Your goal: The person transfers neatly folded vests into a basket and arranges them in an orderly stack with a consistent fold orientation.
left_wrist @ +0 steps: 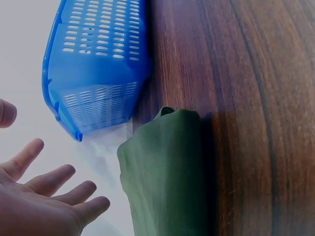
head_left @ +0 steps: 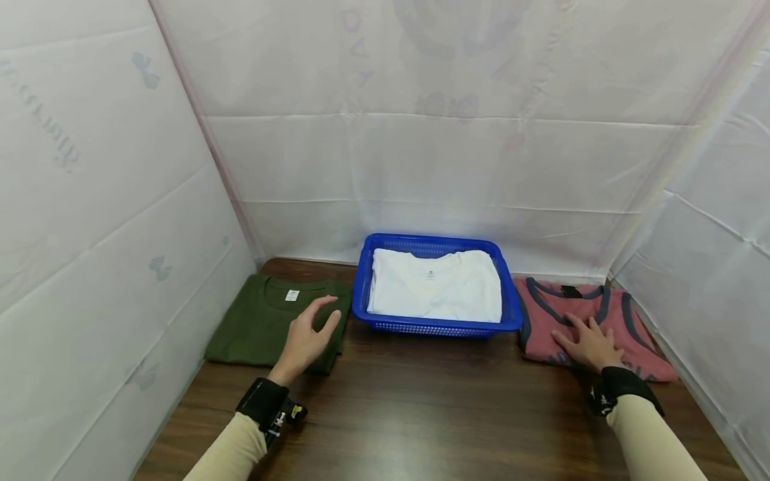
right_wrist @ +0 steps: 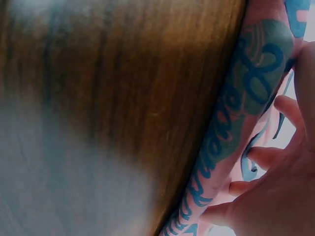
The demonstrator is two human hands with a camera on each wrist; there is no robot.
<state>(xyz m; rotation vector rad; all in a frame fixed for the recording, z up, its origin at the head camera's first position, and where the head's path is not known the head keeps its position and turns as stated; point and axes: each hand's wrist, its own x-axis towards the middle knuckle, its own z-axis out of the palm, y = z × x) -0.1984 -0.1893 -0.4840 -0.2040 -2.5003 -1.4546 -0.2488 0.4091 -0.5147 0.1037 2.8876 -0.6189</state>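
Note:
A folded dark green T-shirt (head_left: 249,332) lies at the left of the table. Over its right part hovers my left hand (head_left: 305,341), fingers spread and holding nothing; the left wrist view shows a gap between the fingers and the green cloth (left_wrist: 165,172). In the middle stands a blue plastic basket (head_left: 438,327) with a folded white T-shirt (head_left: 434,290) inside. At the right is a folded pink T-shirt (head_left: 544,337) with dark trim. My right hand (head_left: 592,346) rests on it with spread fingers; in the right wrist view the fingertips touch the printed pink fabric (right_wrist: 224,132).
White sheeting encloses the brown wooden table (head_left: 421,407), with a back wall (head_left: 421,167), a left wall (head_left: 120,200) and a right wall (head_left: 716,234). Both shirts lie close beside the basket, near the back edge.

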